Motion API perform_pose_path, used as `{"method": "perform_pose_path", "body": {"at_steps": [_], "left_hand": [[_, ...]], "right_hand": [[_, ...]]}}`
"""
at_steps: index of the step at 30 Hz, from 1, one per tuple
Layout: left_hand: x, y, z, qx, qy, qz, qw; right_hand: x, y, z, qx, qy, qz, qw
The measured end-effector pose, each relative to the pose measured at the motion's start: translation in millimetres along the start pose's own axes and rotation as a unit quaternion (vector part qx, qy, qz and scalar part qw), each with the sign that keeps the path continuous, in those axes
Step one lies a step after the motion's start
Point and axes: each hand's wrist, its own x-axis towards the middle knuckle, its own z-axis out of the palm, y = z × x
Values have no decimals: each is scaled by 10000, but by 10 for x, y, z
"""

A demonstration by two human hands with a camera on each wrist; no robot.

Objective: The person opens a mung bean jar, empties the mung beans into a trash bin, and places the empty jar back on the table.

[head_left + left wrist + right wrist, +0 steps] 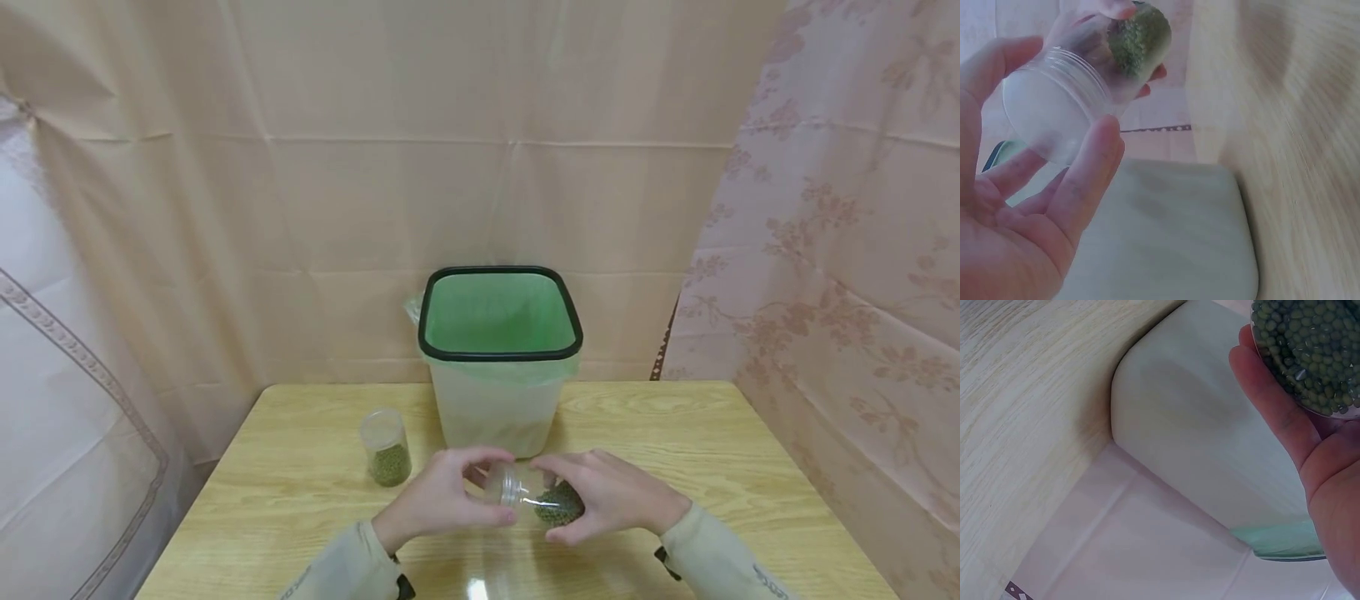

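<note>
A clear plastic jar [529,493] part-filled with green mung beans [1310,353] lies tipped on its side in the air, in front of the bin. Its clear screw lid [1047,112] points left and sits on the jar's mouth. The left hand [461,496] holds the lid between thumb and fingers. Around the bean-filled base end, the right hand [603,493] grips the jar. To the left on the table stands a second clear jar [387,450], upright, with green beans in its lower part. Whether that one has a lid, I cannot tell.
A whitish bin [491,408] with a black rim and a green liner bag [498,312] stands at the back middle of the wooden table [285,500]. Beige cloth [360,167] hangs behind, and flowered cloth [847,250] hangs at the right.
</note>
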Motion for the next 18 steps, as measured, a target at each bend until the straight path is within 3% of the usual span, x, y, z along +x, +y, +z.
{"method": "perform_pose_path", "body": {"at_steps": [3, 6, 8, 10, 11, 12, 14, 16, 18], "left_hand": [[-7, 3, 18, 253, 66, -235, 9994], [-18, 2, 23, 270, 13, -251, 9993], [-25, -2, 16, 426, -62, 57, 9991], [-22, 0, 2, 920, -144, 702, 9932], [-20, 4, -7, 1315, -170, 1127, 9847], [-15, 9, -16, 1757, -156, 1587, 9714], [3, 21, -31, 2535, -70, 2437, 9361], [16, 36, -44, 3060, -9, 3001, 9035], [26, 42, -54, 3236, -59, 3299, 8868]], "right_hand": [[-7, 1, 8, -73, -31, 5, 10000], [-14, -3, 12, -120, -70, 11, 9999], [-16, -7, 11, -99, -97, 9, 9999], [-17, -10, 11, -96, -114, -8, 9999], [-16, -11, 10, -80, -124, -11, 9999], [-14, -12, 10, -82, -129, -5, 9999], [-10, -14, 10, -51, -141, 7, 9999], [-5, -16, 8, 21, -161, 56, 9999], [-1, -18, 4, 98, -180, 102, 9997]]}}
